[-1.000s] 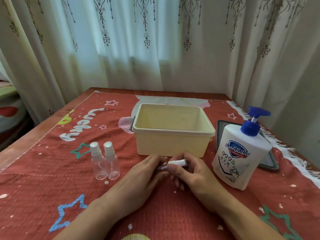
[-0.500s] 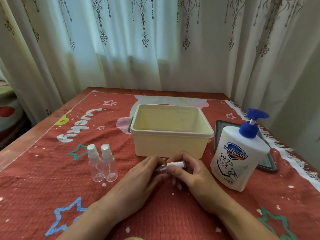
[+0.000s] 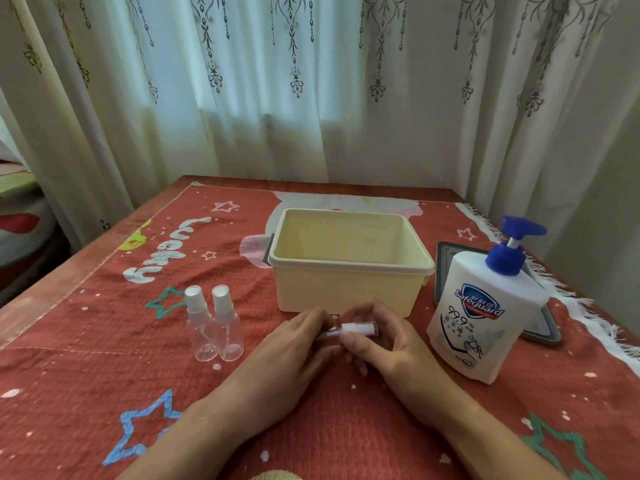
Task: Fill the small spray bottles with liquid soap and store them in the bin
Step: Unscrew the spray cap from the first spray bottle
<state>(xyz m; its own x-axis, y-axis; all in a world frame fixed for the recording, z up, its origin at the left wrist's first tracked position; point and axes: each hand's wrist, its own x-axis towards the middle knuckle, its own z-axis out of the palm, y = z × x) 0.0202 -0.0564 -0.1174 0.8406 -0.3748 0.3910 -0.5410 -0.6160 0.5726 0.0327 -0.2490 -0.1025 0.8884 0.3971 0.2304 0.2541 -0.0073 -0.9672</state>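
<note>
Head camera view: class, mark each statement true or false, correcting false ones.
1. Two clear plastic spray bottles stand left of the cream plastic bin. True.
2. The white pump soap bottle with a blue head stands right of the bin. True.
3. A spray bottle lies inside the bin. False: none shows inside.
4. Both hands lie flat, holding nothing. False: the left hand and right hand hold a third small spray bottle sideways.

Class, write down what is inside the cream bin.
Inside the cream bin only its bare inner walls and floor show, with nothing lying on them. The front wall hides the nearest strip of floor, so that part cannot be checked.
</note>
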